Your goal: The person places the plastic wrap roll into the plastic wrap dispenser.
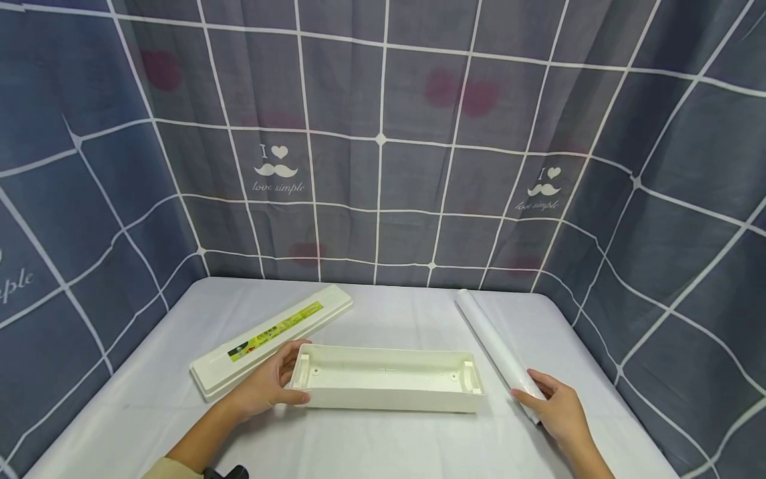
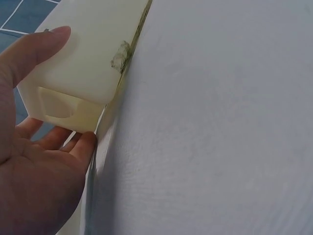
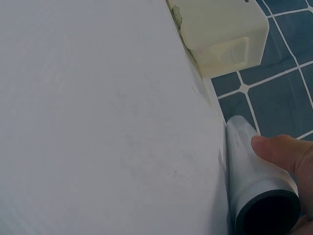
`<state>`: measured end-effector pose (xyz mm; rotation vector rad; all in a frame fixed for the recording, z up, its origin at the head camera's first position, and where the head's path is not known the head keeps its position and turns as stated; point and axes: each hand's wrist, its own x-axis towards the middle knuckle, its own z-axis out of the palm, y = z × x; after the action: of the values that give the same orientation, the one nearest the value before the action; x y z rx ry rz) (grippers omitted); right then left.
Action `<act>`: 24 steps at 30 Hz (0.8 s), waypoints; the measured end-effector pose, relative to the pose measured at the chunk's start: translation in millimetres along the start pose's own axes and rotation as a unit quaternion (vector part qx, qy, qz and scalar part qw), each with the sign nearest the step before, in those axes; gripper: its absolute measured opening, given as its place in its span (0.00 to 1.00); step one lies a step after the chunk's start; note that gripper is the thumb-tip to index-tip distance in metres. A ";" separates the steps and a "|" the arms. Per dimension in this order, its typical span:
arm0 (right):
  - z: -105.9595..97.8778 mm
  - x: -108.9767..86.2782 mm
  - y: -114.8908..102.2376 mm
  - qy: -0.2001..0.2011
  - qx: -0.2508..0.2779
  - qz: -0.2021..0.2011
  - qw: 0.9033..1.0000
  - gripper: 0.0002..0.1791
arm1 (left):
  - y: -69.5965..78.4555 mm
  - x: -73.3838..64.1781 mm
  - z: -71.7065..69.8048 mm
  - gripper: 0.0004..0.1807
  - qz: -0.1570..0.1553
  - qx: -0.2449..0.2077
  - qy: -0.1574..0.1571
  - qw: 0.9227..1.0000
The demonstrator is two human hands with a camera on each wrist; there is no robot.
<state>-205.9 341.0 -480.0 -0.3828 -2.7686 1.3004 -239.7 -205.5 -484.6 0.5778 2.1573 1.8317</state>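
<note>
Left hand (image 1: 263, 389): fingers grasp the cream box (image 1: 389, 400) at its left end | right hand (image 1: 561, 407), nearer the white roll (image 1: 494, 339): fingers grip its near end | roll: right of the box, long axis slanting from those fingers far-left toward the back edge of the counter (image 1: 371, 449)

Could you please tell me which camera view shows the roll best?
The head view: the roll appears nearly full-length there. The right wrist shows it foreshortened, its hollow end close up; the left wrist doesn't show it.
</note>
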 end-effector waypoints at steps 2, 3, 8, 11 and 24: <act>0.7 -0.8 -0.6 0.003 -0.001 -0.001 1.000 0.49 | -0.1 -0.5 -0.3 0.59 0.001 0.002 -0.002 1.000; 0.9 -1.2 -0.8 0.005 -0.001 -0.001 1.000 0.49 | -0.4 -0.5 -0.6 0.59 0.001 0.003 -0.001 1.000; 1.8 -2.2 -2.0 0.012 0.000 -0.001 1.000 0.47 | -0.3 0.5 -0.7 0.59 0.003 0.008 0.003 1.000; 1.8 -2.2 -2.3 0.016 0.001 0.003 1.000 0.47 | 0.0 0.8 -0.5 0.59 0.008 0.008 0.004 1.000; 1.5 -3.2 -1.8 0.035 0.005 0.006 0.999 0.45 | 0.6 1.4 -1.3 0.57 0.005 0.014 -0.003 1.000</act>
<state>-203.4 338.0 -479.4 -0.4357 -2.7041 1.2777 -241.5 -206.0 -483.7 0.6003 2.1847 1.8053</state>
